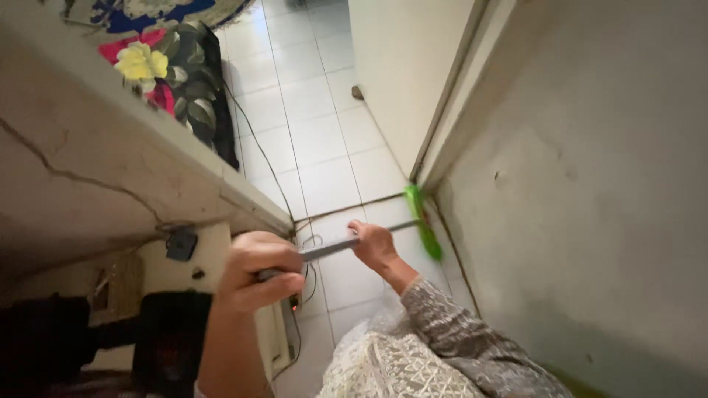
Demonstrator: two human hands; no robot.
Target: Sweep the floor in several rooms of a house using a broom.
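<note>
Both my hands grip a grey metal broom handle [332, 249] that runs across the doorway. My left hand [254, 273] is closed around the near end of the handle. My right hand [372, 243] holds it further along, nearer the head. The green broom head [423, 221] rests on the white tiled floor [324, 147] against the base of the right wall, at the door threshold.
A cracked wall [88, 169] stands on the left and a plain wall [590, 206] on the right. An open white door [398, 66] leans beyond. A flowered mattress [177, 74] lies at the far left. A cable [258, 155] trails along the floor. Dark appliances [169, 339] sit low left.
</note>
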